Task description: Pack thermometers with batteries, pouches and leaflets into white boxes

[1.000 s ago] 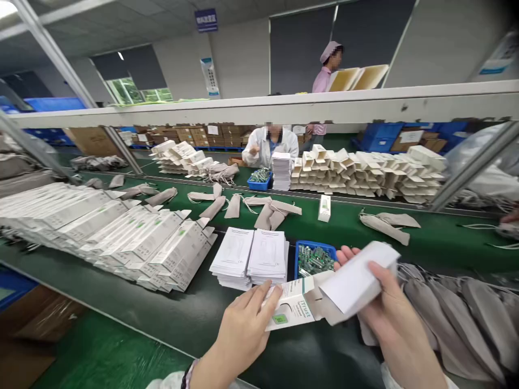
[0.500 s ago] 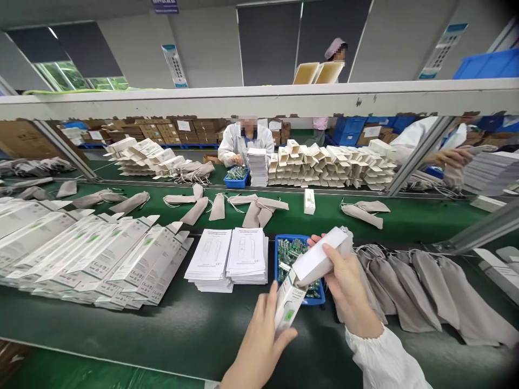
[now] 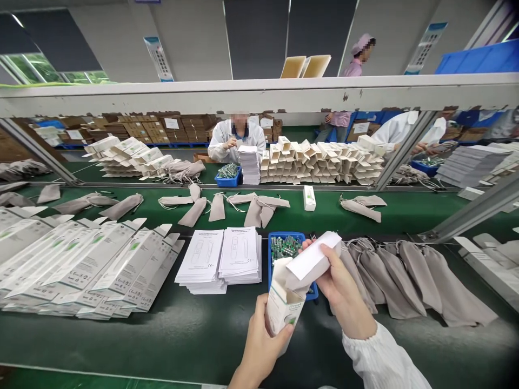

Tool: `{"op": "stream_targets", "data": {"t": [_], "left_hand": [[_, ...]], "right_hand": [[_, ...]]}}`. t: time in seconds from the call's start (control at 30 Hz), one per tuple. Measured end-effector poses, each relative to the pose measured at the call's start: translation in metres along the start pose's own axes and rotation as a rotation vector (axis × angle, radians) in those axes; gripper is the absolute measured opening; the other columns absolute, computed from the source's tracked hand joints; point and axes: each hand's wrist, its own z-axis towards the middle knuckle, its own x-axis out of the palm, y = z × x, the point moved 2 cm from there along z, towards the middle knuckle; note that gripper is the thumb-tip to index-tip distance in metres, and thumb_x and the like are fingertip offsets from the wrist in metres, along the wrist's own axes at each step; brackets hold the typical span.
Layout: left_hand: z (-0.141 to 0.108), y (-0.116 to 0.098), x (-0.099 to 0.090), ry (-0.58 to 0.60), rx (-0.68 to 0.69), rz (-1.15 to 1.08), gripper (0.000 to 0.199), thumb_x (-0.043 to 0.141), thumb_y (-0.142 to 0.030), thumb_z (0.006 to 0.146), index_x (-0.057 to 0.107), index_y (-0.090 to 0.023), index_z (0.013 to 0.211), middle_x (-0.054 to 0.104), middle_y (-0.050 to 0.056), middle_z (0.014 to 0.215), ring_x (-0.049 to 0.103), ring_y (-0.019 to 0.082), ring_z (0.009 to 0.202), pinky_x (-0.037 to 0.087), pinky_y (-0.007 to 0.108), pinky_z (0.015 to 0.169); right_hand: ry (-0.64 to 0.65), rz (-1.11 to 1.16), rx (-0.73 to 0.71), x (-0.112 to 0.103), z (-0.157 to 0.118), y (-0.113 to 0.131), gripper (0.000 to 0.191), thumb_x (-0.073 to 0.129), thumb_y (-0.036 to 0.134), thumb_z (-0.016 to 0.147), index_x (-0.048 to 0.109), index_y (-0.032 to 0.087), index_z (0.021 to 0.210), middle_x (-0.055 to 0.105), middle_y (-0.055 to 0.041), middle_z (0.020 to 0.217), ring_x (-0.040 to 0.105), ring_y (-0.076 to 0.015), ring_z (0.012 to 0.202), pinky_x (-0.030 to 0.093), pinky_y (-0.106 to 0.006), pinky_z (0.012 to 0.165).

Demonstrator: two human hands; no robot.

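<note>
My left hand [image 3: 259, 340] is wrapped around a small white carton [image 3: 284, 305] with green print, tilted, its top open. In my right hand [image 3: 344, 292] is a folded white leaflet [image 3: 314, 258], pinched with the thumb on top. A grey pouch end [image 3: 295, 282] shows under the leaflet, at the carton's mouth; whether it reaches inside I cannot tell. Behind the hands stands a blue bin [image 3: 271, 270] of green-and-silver batteries, partly covered. Two stacks of printed leaflets [image 3: 221, 256] lie left of the bin, and several grey drawstring pouches [image 3: 405, 278] lie right of it.
Rows of flattened-looking white cartons [image 3: 117, 265] fill the left side. Across the green belt [image 3: 328, 219] lie more pouches [image 3: 194, 210] and one upright carton [image 3: 309, 198]. A white overhead beam [image 3: 203, 97] spans the bench. A co-worker [image 3: 235, 138] sits opposite.
My left hand has turned the carton so its open mouth faces up under the leaflet's lower end. My right hand and the leaflet have shifted slightly left in view.
</note>
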Motion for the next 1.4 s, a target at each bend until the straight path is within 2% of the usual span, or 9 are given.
{"op": "stream_targets", "data": {"t": [0.3, 0.4, 0.53, 0.77, 0.9, 1.03, 1.13, 1.23, 1.4], "left_hand": [[-0.002, 0.004, -0.001, -0.053, 0.012, 0.12, 0.043, 0.066, -0.032, 0.083, 0.049, -0.02, 0.12, 0.07, 0.009, 0.114, 0.065, 0.027, 0.102, 0.048, 0.035, 0.087], [0.002, -0.004, -0.003, -0.116, 0.004, 0.162, 0.044, 0.065, -0.035, 0.083, 0.048, -0.019, 0.12, 0.07, 0.011, 0.113, 0.066, 0.028, 0.1, 0.049, 0.037, 0.085], [0.006, -0.008, -0.006, -0.008, 0.041, 0.221, 0.045, 0.062, -0.031, 0.086, 0.047, -0.021, 0.127, 0.068, 0.01, 0.118, 0.065, 0.026, 0.104, 0.049, 0.035, 0.087], [0.017, -0.009, -0.005, -0.024, 0.183, 0.228, 0.055, 0.063, -0.027, 0.087, 0.041, -0.022, 0.137, 0.064, 0.009, 0.129, 0.063, 0.025, 0.114, 0.048, 0.036, 0.096], [0.026, -0.019, -0.002, -0.138, 0.201, 0.144, 0.057, 0.067, -0.028, 0.084, 0.043, -0.022, 0.135, 0.067, 0.009, 0.123, 0.067, 0.026, 0.107, 0.052, 0.036, 0.088], [0.025, -0.029, -0.001, -0.122, 0.315, 0.103, 0.045, 0.066, -0.031, 0.085, 0.05, -0.022, 0.126, 0.069, 0.006, 0.112, 0.068, 0.023, 0.096, 0.054, 0.033, 0.081], [0.021, -0.029, 0.0, -0.088, 0.341, 0.105, 0.039, 0.064, -0.029, 0.086, 0.05, -0.023, 0.122, 0.069, 0.004, 0.107, 0.068, 0.02, 0.089, 0.054, 0.032, 0.078], [0.021, -0.026, 0.001, -0.07, 0.352, 0.122, 0.039, 0.066, -0.026, 0.084, 0.051, -0.023, 0.12, 0.069, 0.003, 0.105, 0.068, 0.02, 0.085, 0.054, 0.031, 0.077], [0.023, -0.019, 0.0, -0.045, 0.427, 0.06, 0.053, 0.075, -0.036, 0.08, 0.052, -0.026, 0.126, 0.068, 0.003, 0.114, 0.068, 0.022, 0.096, 0.054, 0.033, 0.085]], "right_hand": [[0.17, -0.323, -0.367, 0.018, -0.024, 0.014, 0.037, 0.083, 0.036, 0.073, 0.067, 0.019, 0.103, 0.075, -0.0088, 0.103, 0.072, -0.029, 0.099, 0.059, -0.041, 0.088], [0.229, -0.487, -0.368, 0.028, -0.036, 0.012, 0.03, 0.081, 0.039, 0.074, 0.073, 0.02, 0.096, 0.076, -0.0092, 0.1, 0.072, -0.0303, 0.095, 0.059, -0.041, 0.084], [0.299, -0.592, -0.321, 0.035, -0.045, 0.013, 0.029, 0.079, 0.037, 0.075, 0.074, 0.018, 0.097, 0.076, -0.0092, 0.099, 0.072, -0.0291, 0.09, 0.059, -0.038, 0.079], [0.284, -0.793, -0.423, 0.023, -0.041, -0.026, 0.06, 0.072, 0.034, 0.082, 0.054, 0.022, 0.138, 0.059, -0.0108, 0.139, 0.057, -0.0299, 0.128, 0.047, -0.047, 0.109], [0.449, -0.903, -0.471, 0.016, -0.052, -0.048, 0.067, 0.068, 0.043, 0.087, 0.043, 0.023, 0.146, 0.048, -0.0132, 0.148, 0.046, -0.0311, 0.138, 0.042, -0.051, 0.114], [0.593, -1.081, -0.784, 0.018, -0.065, -0.024, 0.068, 0.064, 0.037, 0.093, 0.033, 0.024, 0.153, 0.043, -0.0122, 0.151, 0.041, -0.0287, 0.14, 0.042, -0.049, 0.114], [0.743, -1.166, -1.129, 0.021, -0.07, -0.005, 0.051, 0.057, 0.014, 0.096, 0.046, 0.02, 0.146, 0.059, -0.011, 0.131, 0.05, -0.0232, 0.128, 0.046, -0.042, 0.108], [0.739, -1.247, -1.411, 0.019, -0.073, -0.001, 0.046, 0.058, 0.002, 0.092, 0.053, 0.009, 0.138, 0.065, -0.0148, 0.122, 0.053, -0.0244, 0.122, 0.047, -0.043, 0.102], [0.683, -1.29, -1.534, 0.018, -0.078, -0.003, 0.033, 0.063, 0.0, 0.088, 0.064, 0.001, 0.121, 0.068, -0.0189, 0.115, 0.057, -0.0265, 0.116, 0.049, -0.043, 0.095]]}}
